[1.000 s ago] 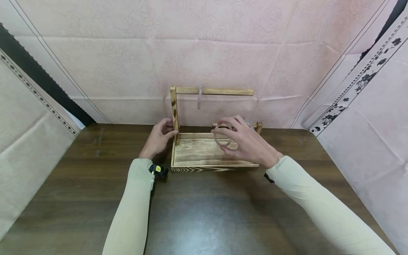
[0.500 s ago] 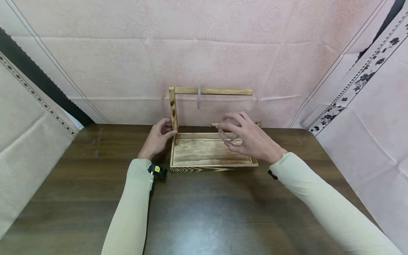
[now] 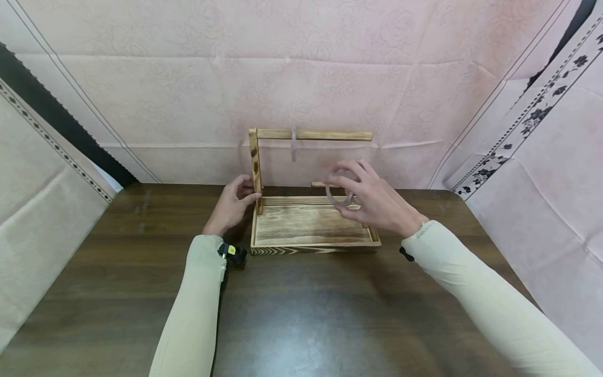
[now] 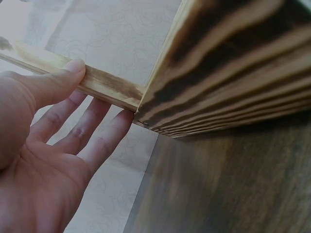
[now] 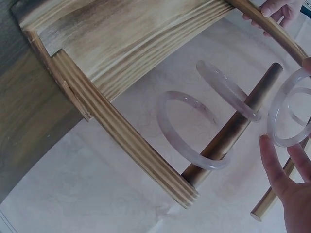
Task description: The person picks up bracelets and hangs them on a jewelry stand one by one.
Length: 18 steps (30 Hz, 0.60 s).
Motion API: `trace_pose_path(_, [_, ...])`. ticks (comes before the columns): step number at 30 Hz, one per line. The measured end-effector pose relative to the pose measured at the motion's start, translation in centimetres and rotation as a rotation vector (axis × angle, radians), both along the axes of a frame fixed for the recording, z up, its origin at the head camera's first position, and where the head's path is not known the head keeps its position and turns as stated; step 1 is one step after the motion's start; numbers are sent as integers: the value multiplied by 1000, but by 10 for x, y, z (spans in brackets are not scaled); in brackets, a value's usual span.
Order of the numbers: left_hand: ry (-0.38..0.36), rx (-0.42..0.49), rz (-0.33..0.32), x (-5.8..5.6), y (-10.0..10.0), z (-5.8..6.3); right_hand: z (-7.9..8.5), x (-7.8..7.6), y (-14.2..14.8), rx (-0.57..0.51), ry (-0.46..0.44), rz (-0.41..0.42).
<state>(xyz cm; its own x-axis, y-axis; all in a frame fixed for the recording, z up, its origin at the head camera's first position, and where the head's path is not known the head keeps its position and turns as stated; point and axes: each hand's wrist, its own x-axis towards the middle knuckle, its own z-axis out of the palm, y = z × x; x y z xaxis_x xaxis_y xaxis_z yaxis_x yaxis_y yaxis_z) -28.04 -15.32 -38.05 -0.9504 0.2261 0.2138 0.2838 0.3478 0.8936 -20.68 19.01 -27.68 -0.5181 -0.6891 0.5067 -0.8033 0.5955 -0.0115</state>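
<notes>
A wooden bangle stand has a shallow tray base (image 3: 301,226), a left post (image 3: 255,162) with an upper bar (image 3: 334,135), and a shorter lower bar (image 5: 233,128). My left hand (image 3: 230,207) pinches the left post low down, thumb in front and fingers behind. A pale translucent bangle (image 5: 277,132) is held upright by the thumb and fingertips of my right hand (image 3: 374,196), above the tray's right rear. One bangle (image 3: 293,147) hangs on the upper bar. The right wrist view shows two more on the lower bar: one (image 5: 162,119) near its post, another (image 5: 214,77) nearer the free end.
The stand is on a dark wooden table (image 3: 292,314), close to its back edge. Behind it hangs a pale patterned cloth (image 3: 330,89). More cloth (image 3: 556,188) closes in the right side, and another panel (image 3: 42,209) the left.
The right hand has moved right and slightly up, carrying the bangle away from the lower bar's free end. The left hand keeps its hold on the post.
</notes>
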Motion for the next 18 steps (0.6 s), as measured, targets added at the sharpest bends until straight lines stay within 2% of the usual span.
trace_pose_path(7, [0, 0, 1, 0, 0, 0, 2, -2, 2, -16, 7, 6])
trace_pose_path(18, [-6, 7, -2, -1, 0, 0, 6, -8, 6, -42, 67, 15])
